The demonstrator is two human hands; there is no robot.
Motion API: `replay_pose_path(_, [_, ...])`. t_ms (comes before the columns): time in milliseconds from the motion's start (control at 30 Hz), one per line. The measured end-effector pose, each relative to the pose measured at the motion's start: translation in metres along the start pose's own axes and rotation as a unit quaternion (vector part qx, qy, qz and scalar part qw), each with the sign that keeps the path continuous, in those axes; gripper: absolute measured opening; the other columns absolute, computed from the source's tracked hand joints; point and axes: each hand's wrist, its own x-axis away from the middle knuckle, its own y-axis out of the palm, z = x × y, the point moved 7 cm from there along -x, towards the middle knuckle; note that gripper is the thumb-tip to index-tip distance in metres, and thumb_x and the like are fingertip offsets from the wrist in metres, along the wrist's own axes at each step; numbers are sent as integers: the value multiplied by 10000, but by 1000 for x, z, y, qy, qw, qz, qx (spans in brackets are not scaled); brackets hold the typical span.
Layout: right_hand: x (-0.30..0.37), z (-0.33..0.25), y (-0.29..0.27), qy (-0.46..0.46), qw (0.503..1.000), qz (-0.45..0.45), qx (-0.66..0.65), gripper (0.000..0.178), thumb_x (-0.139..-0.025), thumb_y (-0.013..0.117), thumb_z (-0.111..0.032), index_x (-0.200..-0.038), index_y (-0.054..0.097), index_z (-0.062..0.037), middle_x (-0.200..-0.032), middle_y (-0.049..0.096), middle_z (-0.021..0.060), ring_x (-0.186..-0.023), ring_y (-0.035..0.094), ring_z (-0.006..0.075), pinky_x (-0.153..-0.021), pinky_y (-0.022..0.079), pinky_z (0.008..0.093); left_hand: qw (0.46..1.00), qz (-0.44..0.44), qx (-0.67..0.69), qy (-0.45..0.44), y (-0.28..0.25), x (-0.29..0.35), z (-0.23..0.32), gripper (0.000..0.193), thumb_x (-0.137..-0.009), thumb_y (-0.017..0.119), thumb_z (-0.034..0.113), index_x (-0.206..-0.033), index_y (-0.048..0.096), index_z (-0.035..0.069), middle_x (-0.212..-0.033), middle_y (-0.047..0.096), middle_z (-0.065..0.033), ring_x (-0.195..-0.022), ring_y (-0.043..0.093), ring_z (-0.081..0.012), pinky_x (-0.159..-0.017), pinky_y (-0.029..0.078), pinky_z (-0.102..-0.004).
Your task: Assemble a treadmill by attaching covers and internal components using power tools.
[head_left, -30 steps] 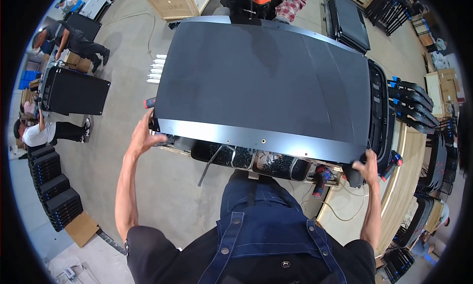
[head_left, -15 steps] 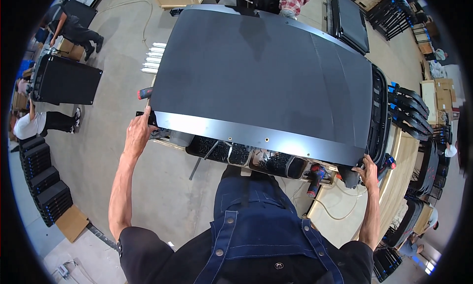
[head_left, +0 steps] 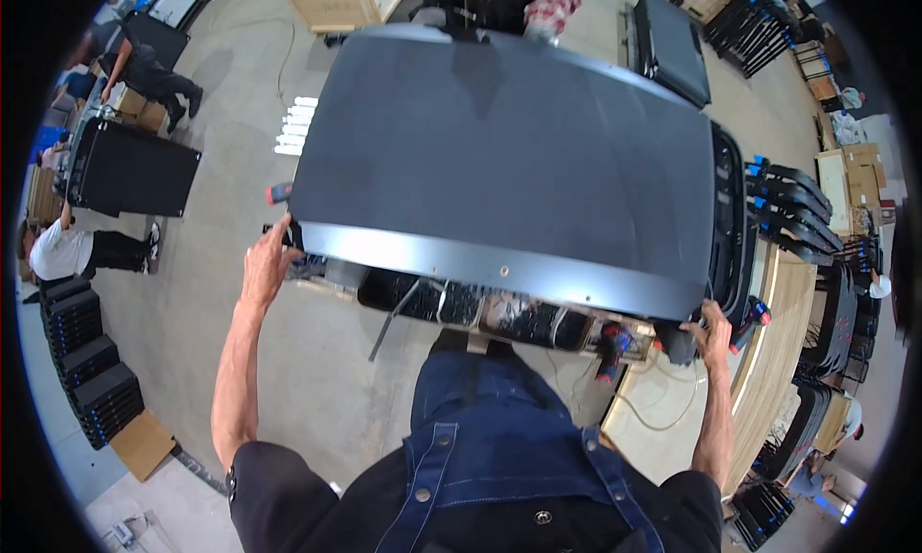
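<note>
A wide dark-grey deck (head_left: 499, 150), much like a treadmill deck, lies flat in front of me. A shiny silver rail (head_left: 451, 253) with screw holes runs along its near edge. At its near left corner my left hand (head_left: 261, 270) is closed on the edge, the thumb tucked in beside the black end piece. My right hand (head_left: 712, 334) grips the near right corner, where a black slotted end frame (head_left: 730, 198) begins. The undersides of both grips are hidden.
Under the near edge sit black bins (head_left: 451, 301) of small dark parts and a red-and-black power drill (head_left: 612, 349). Another drill (head_left: 750, 324) lies right. Across the deck is a person with a plaid sleeve (head_left: 557, 4). Stacked black units (head_left: 86, 361) stand left.
The deck has shifted slightly left in view, its right end most. Both my hands remain at its near corners. The plaid sleeve across the deck has moved left.
</note>
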Motion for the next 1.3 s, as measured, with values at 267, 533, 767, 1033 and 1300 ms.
replay_pose_path(267, [23, 24, 19, -70, 992, 96, 32, 537, -579, 877, -235, -996, 656, 22, -1089, 646, 143, -986, 604, 382, -848, 495, 455, 993, -107, -51, 10, 7, -3, -1, 922, -704, 870, 218, -1459, 381, 12, -895, 704, -177, -903, 681, -382, -873, 487, -471])
replay_pose_path(533, [9, 30, 17, -32, 998, 4, 62, 571, -550, 902, -211, -1022, 669, 12, -1108, 643, 143, -1013, 599, 380, -865, 502, 442, 992, -17, -93, 85, 13, 10, -6, 860, -777, 821, 191, -1470, 365, -34, -908, 686, -175, -920, 661, -353, -875, 453, -439])
replay_pose_path(767, [-17, 35, 14, 103, 990, -75, -52, 709, -640, 906, -291, -1180, 640, 83, -1146, 680, 201, -1106, 639, 351, -956, 509, 436, 973, -194, 114, -43, -12, -26, -10, 868, -763, 849, 215, -1495, 414, 51, -959, 711, -179, -953, 693, -345, -900, 510, -449])
replay_pose_path(1033, [-57, 62, 39, 278, 951, 119, -64, 655, -929, 628, -556, -1236, 654, 22, -1129, 705, 268, -1095, 673, 409, -961, 500, 454, 992, 29, -52, -107, 10, -41, -16, 483, -942, 632, 455, -838, 740, -4, -740, 698, -220, -787, 663, -416, -758, 460, -514])
replay_pose_path(1300, [-64, 40, 25, 207, 975, 83, 19, 730, -916, 609, -575, -1338, 579, 20, -1186, 675, 291, -1154, 635, 433, -995, 472, 498, 989, 139, -21, -49, -37, -38, 33, 500, -823, 788, 325, -1194, 663, 14, -1205, 654, -211, -960, 626, -365, -902, 476, -484])
